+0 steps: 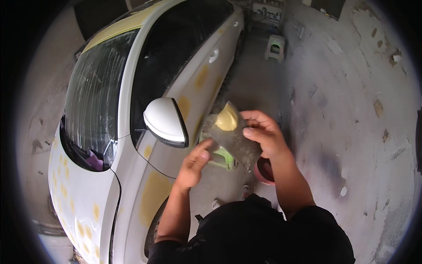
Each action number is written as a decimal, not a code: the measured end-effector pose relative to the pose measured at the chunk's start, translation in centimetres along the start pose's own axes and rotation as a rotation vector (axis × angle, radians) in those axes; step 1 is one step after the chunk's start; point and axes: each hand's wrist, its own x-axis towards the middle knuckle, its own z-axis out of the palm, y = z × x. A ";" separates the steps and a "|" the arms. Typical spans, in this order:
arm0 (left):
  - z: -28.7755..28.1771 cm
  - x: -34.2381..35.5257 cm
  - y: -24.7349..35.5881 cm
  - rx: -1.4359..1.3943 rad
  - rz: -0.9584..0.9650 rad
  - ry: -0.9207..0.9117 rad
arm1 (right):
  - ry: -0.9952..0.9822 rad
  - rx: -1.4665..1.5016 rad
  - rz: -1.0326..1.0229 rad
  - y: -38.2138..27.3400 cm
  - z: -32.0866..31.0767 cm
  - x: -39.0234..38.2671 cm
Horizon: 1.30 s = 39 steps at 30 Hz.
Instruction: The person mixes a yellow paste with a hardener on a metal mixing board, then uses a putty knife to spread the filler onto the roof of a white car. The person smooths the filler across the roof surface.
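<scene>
In my right hand (266,134) is a flat grey-brown putty board (241,147), gripped by its right edge and tilted, with the thumb on its face. A thick dollop of yellow putty (227,119) sits on the board's upper end. My left hand (193,165) is just left of the board, its thumb and fingers drawn together; what they hold, if anything, is hidden. Left of both hands stands a white car with its side mirror (162,121) sticking out. Dull yellow patches (154,198) mark its fender, doors and hood.
Below the hands is a green-and-white stool (224,158), partly covered, with a reddish bucket (264,171) beside it. Another stool (275,48) stands farther along the aisle. A worn grey wall (343,132) bounds the right side; shelves (268,13) hold small items at the back.
</scene>
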 end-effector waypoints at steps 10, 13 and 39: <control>4.1 0.9 -2.3 -0.924 -0.057 -0.133 | -0.663 -0.753 -0.370 -3.8 -3.0 3.1; 6.1 2.0 -1.9 -0.878 -0.024 -0.045 | -0.598 -0.942 -0.265 -3.6 -5.2 5.0; 3.3 -1.6 -2.4 -0.895 0.019 -0.054 | -0.715 -0.959 -0.601 -2.5 -0.7 5.7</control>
